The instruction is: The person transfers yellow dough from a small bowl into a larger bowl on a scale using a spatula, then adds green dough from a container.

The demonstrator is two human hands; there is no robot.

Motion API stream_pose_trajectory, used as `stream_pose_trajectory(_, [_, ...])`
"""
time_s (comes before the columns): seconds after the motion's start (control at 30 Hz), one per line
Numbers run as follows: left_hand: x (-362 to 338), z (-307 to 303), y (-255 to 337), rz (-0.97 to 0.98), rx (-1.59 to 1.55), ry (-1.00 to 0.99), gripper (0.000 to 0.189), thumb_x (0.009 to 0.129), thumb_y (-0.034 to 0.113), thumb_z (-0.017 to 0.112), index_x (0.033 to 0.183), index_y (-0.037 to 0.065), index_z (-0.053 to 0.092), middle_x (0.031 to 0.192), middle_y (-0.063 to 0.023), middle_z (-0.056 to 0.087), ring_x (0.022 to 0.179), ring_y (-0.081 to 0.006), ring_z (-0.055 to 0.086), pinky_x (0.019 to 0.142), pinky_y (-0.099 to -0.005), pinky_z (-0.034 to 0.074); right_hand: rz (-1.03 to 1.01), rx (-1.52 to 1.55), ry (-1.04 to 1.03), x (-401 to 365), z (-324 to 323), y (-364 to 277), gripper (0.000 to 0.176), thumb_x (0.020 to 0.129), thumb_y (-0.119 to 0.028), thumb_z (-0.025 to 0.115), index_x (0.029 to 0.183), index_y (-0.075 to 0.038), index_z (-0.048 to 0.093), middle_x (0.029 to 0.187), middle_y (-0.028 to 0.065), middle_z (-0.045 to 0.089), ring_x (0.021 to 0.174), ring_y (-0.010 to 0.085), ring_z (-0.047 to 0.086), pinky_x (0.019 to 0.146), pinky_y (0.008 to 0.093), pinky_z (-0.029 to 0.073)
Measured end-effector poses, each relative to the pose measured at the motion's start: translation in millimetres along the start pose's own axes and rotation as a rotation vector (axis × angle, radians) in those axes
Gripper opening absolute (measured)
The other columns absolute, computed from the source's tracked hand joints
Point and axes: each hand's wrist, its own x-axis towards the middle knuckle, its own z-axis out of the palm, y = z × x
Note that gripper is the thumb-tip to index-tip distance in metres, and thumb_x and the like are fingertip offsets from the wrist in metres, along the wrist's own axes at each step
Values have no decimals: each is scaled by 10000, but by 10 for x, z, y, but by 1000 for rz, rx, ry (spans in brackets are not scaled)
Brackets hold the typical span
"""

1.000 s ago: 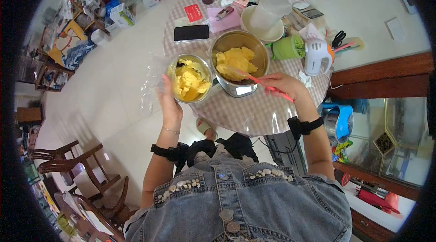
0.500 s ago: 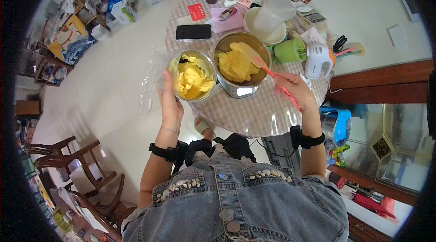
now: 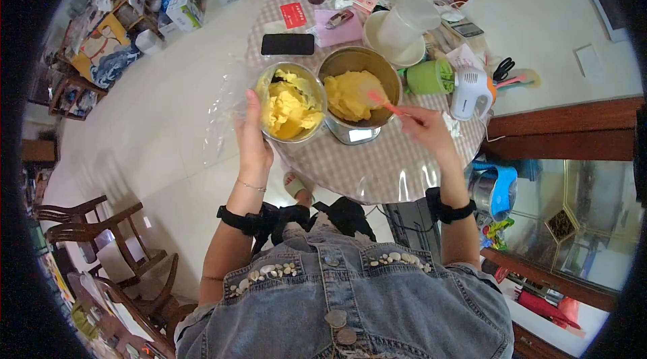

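My left hand (image 3: 254,138) grips the near rim of a small steel bowl (image 3: 291,104) holding lumps of yellow butter-like stuff. A sheet of clear plastic wrap (image 3: 226,113) hangs off that bowl to the left. My right hand (image 3: 423,128) holds a red-handled spatula (image 3: 385,107) whose blade dips into a larger steel bowl (image 3: 360,93) of the same yellow stuff. That larger bowl rests on a small kitchen scale (image 3: 360,134) with a lit display. Both bowls sit side by side on the round checked table (image 3: 377,167).
Behind the bowls lie a black phone (image 3: 288,44), a pink pouch (image 3: 337,25), a white plate with a plastic jug (image 3: 403,28), a green cup (image 3: 428,76), a white hand mixer (image 3: 470,91) and scissors (image 3: 502,69). Wooden chairs (image 3: 101,237) stand lower left.
My right hand swung the spatula up out of the large bowl, then lowered its blade back in. My left hand moved the small bowl closer to the large one.
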Motion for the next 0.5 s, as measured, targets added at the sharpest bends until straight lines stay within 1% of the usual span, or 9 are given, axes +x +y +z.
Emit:
stream_pose_trajectory(0.03, [23, -21, -22, -13, 14, 30, 711, 864, 448, 629, 1281, -83, 407, 1298, -158, 470, 1202, -208, 460, 1023, -345, 356, 6, -1, 1, 9, 70, -50, 270, 882, -201, 602, 1095, -46, 658, 795, 60, 679, 570, 169, 592, 546, 290, 465])
stream_pose_trajectory(0.1, [48, -54, -46, -28, 28, 53, 715, 863, 448, 631, 1286, -80, 400, 1300, -156, 469, 1206, -207, 456, 1027, -347, 352, 7, -488, 22, 31, 176, -204, 246, 856, -195, 590, 1053, -76, 673, 794, 129, 674, 662, 255, 637, 617, 342, 488])
stream_pose_trajectory(0.13, [57, -66, -46, -19, 13, -1, 718, 859, 449, 635, 1288, -77, 399, 1300, -153, 470, 1211, -206, 451, 1032, -348, 346, 7, -489, 24, 30, 145, -240, 246, 856, -195, 590, 1053, -76, 673, 794, 129, 674, 662, 255, 637, 617, 342, 488])
stream_pose_trajectory(0.17, [70, -74, -50, -10, -2, -52, 722, 856, 450, 640, 1290, -73, 398, 1300, -149, 471, 1215, -205, 447, 1036, -350, 339, 28, -499, 36, 18, 105, -274, 232, 847, -199, 584, 1033, -100, 682, 805, 151, 661, 691, 296, 634, 624, 373, 488])
stream_pose_trajectory(0.2, [86, -89, -70, -11, -3, -48, 722, 856, 450, 640, 1290, -73, 398, 1300, -149, 471, 1215, -205, 447, 1036, -350, 339, 50, -507, 44, -1, 66, -312, 221, 838, -202, 579, 1012, -125, 690, 816, 173, 648, 720, 336, 632, 632, 404, 488])
stream_pose_trajectory(0.23, [102, -112, -90, -7, 1, -22, 717, 853, 452, 643, 1284, -69, 407, 1296, -146, 475, 1214, -204, 447, 1037, -350, 336, 50, -506, 38, -20, 14, -364, 221, 838, -202, 579, 1012, -125, 690, 816, 173, 648, 720, 336, 632, 632, 404, 488])
stream_pose_trajectory(0.3, [112, -122, -89, 1, 2, 4, 711, 850, 453, 646, 1279, -65, 416, 1292, -143, 480, 1212, -202, 448, 1038, -349, 334, 85, -731, 34, -57, -100, -494, 214, 849, -223, 563, 1003, -157, 696, 778, 148, 661, 708, 341, 640, 645, 440, 507])
stream_pose_trajectory(0.43, [101, -133, -94, -6, 7, 8, 717, 845, 446, 656, 1282, -67, 411, 1299, -146, 474, 1222, -199, 438, 1047, -347, 320, 96, -898, 80, -116, -138, -736, 196, 848, -239, 568, 977, -181, 703, 766, 132, 663, 698, 322, 647, 619, 430, 513])
stream_pose_trajectory(0.5, [96, -148, -91, -10, -3, 3, 729, 843, 444, 659, 1290, -70, 399, 1307, -148, 467, 1231, -200, 430, 1053, -348, 312, 57, -968, 149, -137, -120, -777, 184, 845, -249, 577, 963, -191, 706, 745, 121, 658, 682, 303, 647, 594, 421, 510])
